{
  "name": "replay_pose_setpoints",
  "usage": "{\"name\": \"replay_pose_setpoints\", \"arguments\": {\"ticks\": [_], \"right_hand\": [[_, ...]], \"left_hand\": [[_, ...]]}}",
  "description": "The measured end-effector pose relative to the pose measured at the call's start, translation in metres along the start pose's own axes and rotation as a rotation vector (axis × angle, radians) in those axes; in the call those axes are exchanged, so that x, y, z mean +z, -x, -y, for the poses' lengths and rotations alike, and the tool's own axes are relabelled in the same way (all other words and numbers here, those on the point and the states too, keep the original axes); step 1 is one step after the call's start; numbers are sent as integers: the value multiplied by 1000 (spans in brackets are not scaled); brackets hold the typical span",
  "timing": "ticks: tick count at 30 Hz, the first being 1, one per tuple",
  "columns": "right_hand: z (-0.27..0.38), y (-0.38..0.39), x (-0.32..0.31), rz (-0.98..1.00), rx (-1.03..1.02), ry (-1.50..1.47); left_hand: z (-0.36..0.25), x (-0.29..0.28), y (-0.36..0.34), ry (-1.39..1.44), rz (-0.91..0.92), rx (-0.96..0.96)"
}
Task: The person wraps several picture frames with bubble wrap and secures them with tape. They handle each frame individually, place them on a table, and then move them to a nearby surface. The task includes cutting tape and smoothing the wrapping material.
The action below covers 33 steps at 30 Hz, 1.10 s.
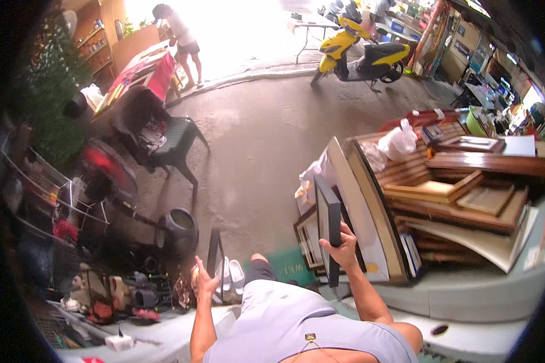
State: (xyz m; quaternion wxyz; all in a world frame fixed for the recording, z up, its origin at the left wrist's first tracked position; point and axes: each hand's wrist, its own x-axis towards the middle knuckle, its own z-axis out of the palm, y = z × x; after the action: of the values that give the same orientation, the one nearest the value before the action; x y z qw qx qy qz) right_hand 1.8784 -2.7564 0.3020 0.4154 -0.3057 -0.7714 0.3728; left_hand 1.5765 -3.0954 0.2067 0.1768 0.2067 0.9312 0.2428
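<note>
My left hand (207,277) grips a thin dark frame (215,250) held edge-on at waist height, left of my body. My right hand (345,245) is closed on a thick black rectangular frame (328,215), held upright. Just beside that frame, large pale boards (360,181) lean against a stack of brown wooden frames (454,193). A smaller light-and-dark frame (309,242) stands lower, partly behind the black one. White slippers (236,275) lie below my left hand, and a green mat (281,260) is under me.
A green plastic chair (181,142), standing fan (103,169) and shoe rack (121,290) line the left. Concrete floor (254,151) leads to a yellow scooter (357,57) and a cloth-covered table (127,85), where another person (181,48) stands. A white ledge (448,333) is at right.
</note>
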Motion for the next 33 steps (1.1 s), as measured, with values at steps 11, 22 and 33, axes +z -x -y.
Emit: {"name": "replay_pose_setpoints", "arguments": {"ticks": [11,22,33], "right_hand": [[-151,-271,146,73,232,169],[-352,-609,316,-15,581,85],[-514,-1047,471,27,938,-64]], "left_hand": [[-43,59,-346,-158,305,-459],[-211,52,-746,-185,370,-552],[-394,50,-1152,-132,379,-628]]}}
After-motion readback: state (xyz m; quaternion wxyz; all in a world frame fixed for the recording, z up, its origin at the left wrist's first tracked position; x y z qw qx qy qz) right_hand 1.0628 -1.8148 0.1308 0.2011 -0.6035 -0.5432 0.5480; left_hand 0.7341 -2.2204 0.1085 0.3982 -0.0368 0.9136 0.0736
